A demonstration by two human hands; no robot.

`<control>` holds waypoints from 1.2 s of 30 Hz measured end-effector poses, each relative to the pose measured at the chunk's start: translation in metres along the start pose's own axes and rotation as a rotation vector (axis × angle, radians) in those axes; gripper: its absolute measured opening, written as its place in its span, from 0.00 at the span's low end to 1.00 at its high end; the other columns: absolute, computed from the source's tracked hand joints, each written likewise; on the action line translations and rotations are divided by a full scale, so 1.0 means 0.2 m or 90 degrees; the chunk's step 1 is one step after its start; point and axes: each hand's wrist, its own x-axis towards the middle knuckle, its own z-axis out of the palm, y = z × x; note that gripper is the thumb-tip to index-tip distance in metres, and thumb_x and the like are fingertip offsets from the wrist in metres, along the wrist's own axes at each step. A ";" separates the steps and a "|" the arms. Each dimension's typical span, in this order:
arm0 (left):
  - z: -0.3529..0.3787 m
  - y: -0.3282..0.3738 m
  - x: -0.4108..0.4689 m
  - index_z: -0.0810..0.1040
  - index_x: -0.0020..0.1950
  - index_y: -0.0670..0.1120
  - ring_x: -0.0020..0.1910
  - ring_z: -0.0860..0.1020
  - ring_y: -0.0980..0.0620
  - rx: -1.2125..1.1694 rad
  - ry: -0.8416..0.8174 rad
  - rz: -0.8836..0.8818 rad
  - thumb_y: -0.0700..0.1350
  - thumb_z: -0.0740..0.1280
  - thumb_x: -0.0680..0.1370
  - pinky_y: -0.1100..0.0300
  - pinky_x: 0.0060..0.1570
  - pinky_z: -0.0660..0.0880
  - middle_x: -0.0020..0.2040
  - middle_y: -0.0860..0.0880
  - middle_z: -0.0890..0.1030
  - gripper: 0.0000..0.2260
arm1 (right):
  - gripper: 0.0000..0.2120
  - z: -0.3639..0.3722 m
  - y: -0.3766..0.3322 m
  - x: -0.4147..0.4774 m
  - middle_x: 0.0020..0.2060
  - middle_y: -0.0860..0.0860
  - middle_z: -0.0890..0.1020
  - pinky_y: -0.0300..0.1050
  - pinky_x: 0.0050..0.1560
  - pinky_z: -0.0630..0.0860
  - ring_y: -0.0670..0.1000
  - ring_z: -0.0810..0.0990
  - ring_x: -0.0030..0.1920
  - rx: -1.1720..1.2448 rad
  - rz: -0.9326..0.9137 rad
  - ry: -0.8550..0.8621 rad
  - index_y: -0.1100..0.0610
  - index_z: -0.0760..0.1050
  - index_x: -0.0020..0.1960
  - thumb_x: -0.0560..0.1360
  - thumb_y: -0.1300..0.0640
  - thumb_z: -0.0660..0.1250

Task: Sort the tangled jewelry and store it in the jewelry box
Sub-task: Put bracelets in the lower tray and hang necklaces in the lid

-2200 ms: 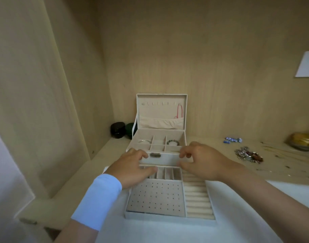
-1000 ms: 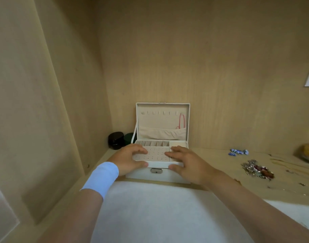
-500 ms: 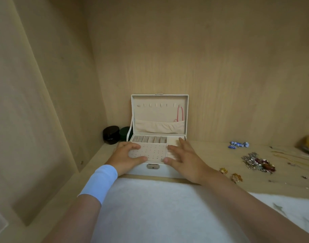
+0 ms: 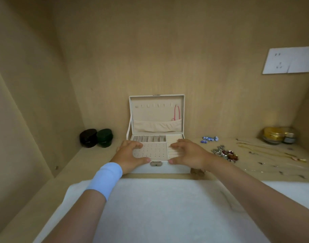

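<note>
The white jewelry box (image 4: 157, 109) stands open against the back wall, its lid upright with a pink necklace (image 4: 176, 113) hanging inside. A beige insert tray (image 4: 154, 149) with earring holes and ring rolls sits on top of the box base. My left hand (image 4: 129, 155) lies flat on the tray's left side, thumb at the front edge. My right hand (image 4: 188, 155) lies flat on the ring rolls at the right, its thumb beside the clasp. A tangled heap of jewelry (image 4: 225, 154) lies on the shelf right of the box.
Blue beads (image 4: 209, 139) and thin gold chains (image 4: 266, 151) are scattered to the right, with a gold-lidded jar (image 4: 273, 135) in the far corner. A black box (image 4: 88, 138) and a green box (image 4: 104, 137) sit left of the jewelry box. A white cloth (image 4: 159, 207) covers the near surface.
The insert tray, which lay on the cloth in front of the box, has been set on top of the box base. Both hands went with it and now rest on it.
</note>
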 end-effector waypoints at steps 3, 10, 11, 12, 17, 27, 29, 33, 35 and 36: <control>0.00 0.08 0.02 0.67 0.72 0.57 0.72 0.64 0.48 0.064 -0.030 -0.033 0.61 0.73 0.71 0.51 0.73 0.63 0.73 0.55 0.62 0.32 | 0.34 -0.08 0.07 -0.02 0.76 0.45 0.62 0.42 0.74 0.60 0.47 0.63 0.75 0.015 -0.005 -0.014 0.44 0.67 0.75 0.72 0.42 0.75; 0.06 0.40 0.01 0.68 0.70 0.59 0.72 0.59 0.51 0.232 0.032 0.121 0.59 0.68 0.74 0.55 0.70 0.61 0.71 0.55 0.65 0.26 | 0.12 -0.26 0.24 -0.07 0.50 0.44 0.79 0.39 0.54 0.70 0.47 0.78 0.54 -0.039 -0.003 0.128 0.47 0.78 0.49 0.77 0.63 0.62; 0.11 0.46 0.02 0.70 0.69 0.59 0.71 0.61 0.51 0.212 0.016 0.166 0.57 0.68 0.75 0.55 0.69 0.61 0.68 0.55 0.68 0.23 | 0.12 -0.26 0.27 -0.08 0.50 0.43 0.80 0.38 0.56 0.69 0.47 0.78 0.57 -0.087 0.017 0.075 0.46 0.80 0.50 0.77 0.62 0.62; 0.17 0.51 0.04 0.72 0.67 0.58 0.70 0.62 0.51 0.202 -0.009 0.200 0.55 0.68 0.75 0.55 0.69 0.61 0.66 0.54 0.71 0.20 | 0.12 -0.24 0.29 -0.08 0.52 0.42 0.81 0.37 0.58 0.69 0.46 0.78 0.58 -0.112 0.037 0.025 0.47 0.81 0.54 0.78 0.60 0.63; 0.43 0.61 0.16 0.78 0.64 0.54 0.68 0.65 0.50 0.191 -0.090 0.215 0.51 0.65 0.80 0.57 0.68 0.63 0.63 0.51 0.73 0.13 | 0.12 -0.17 0.33 -0.02 0.54 0.47 0.85 0.44 0.57 0.77 0.49 0.81 0.55 -0.150 0.025 -0.012 0.50 0.84 0.57 0.78 0.53 0.64; 0.46 0.60 0.32 0.81 0.57 0.52 0.57 0.73 0.54 0.105 -0.051 0.202 0.47 0.69 0.76 0.61 0.60 0.69 0.51 0.53 0.76 0.09 | 0.04 -0.16 0.40 0.10 0.40 0.49 0.86 0.48 0.49 0.80 0.49 0.83 0.43 -0.123 -0.024 0.011 0.54 0.85 0.43 0.74 0.54 0.72; 0.45 0.60 0.34 0.82 0.54 0.53 0.51 0.75 0.56 0.057 -0.043 0.195 0.46 0.69 0.76 0.63 0.57 0.71 0.51 0.54 0.79 0.08 | 0.04 -0.20 0.40 0.11 0.39 0.47 0.85 0.45 0.47 0.80 0.47 0.82 0.41 -0.097 -0.020 0.037 0.53 0.85 0.43 0.74 0.55 0.72; 0.41 0.61 0.39 0.83 0.54 0.52 0.47 0.80 0.59 -0.067 -0.101 0.144 0.47 0.71 0.76 0.67 0.50 0.74 0.47 0.57 0.83 0.07 | 0.05 -0.28 0.36 0.14 0.30 0.44 0.82 0.39 0.34 0.76 0.40 0.76 0.26 0.022 -0.028 0.113 0.51 0.83 0.37 0.72 0.57 0.75; 0.38 0.59 0.42 0.84 0.51 0.54 0.46 0.81 0.60 -0.103 -0.093 0.148 0.49 0.74 0.74 0.63 0.54 0.76 0.46 0.58 0.84 0.06 | 0.06 -0.30 0.32 0.18 0.28 0.44 0.81 0.38 0.33 0.74 0.39 0.75 0.25 0.105 -0.052 0.158 0.52 0.83 0.37 0.71 0.58 0.77; 0.37 0.59 0.44 0.83 0.49 0.55 0.46 0.82 0.60 -0.116 -0.072 0.149 0.49 0.75 0.73 0.62 0.54 0.76 0.45 0.58 0.84 0.06 | 0.06 -0.30 0.29 0.20 0.29 0.45 0.81 0.37 0.33 0.73 0.38 0.75 0.25 0.128 -0.062 0.173 0.52 0.83 0.38 0.71 0.58 0.78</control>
